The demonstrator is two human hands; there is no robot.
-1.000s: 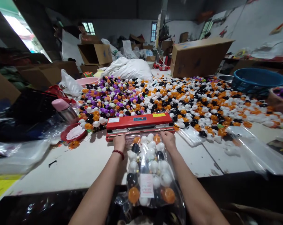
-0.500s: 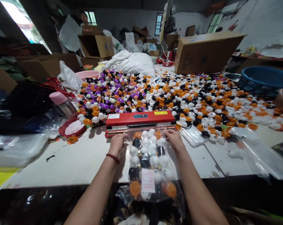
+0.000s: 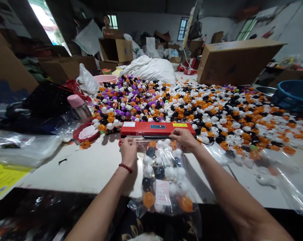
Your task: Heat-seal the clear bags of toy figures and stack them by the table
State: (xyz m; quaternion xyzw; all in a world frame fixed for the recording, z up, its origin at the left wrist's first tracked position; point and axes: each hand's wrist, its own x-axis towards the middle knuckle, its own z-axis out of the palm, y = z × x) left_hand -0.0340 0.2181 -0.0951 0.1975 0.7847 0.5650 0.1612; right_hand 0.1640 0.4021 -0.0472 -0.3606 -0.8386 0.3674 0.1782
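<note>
A clear plastic bag full of white, black and orange ball-like novelties hangs toward me over the table's front edge, a printed paper label inside it. Its top end lies at the front of a red bag sealer. My left hand, with a beaded bracelet at the wrist, pinches the bag's top left corner by the sealer's front edge. My right hand is closed in a pinch at the bag's top right, over the sealer's dark strip; its fingertips partly hide what they grip.
A wide heap of loose novelties covers the table behind the sealer. To the left are a pink-lidded flask and a red dish with paper slips. Flat plastic bags lie right. A carton and a blue basin stand farther back.
My right hand has moved from the bag's top right corner up and inward over the sealer. My left hand has shifted slightly forward, and the bag's top is closer to the sealer. The view has turned left.
</note>
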